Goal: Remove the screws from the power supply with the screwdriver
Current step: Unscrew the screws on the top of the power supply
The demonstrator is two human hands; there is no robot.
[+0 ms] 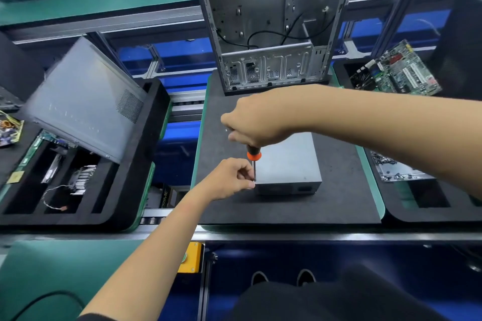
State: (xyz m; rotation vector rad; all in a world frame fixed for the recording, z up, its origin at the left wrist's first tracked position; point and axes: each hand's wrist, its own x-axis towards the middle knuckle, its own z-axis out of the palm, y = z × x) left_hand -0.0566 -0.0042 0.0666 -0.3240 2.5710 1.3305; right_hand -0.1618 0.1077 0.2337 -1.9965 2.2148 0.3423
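At frame centre, the right hand (257,122) grips the screwdriver (253,161) while the left hand (229,177) pinches its shaft against the power supply (287,164); a tilted tip could slip and strip the screw.

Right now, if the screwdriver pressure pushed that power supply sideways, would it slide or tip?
The power supply probably stays put: it is a low, flat-sided metal box lying on a matte dark mat, which likely grips. The left hand at its corner steadies it. It looks rigid and likely heavy.

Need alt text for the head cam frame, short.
Right hand holds an orange-collared screwdriver upright at the near-left corner of a grey power supply on a black mat; left hand pinches its shaft.
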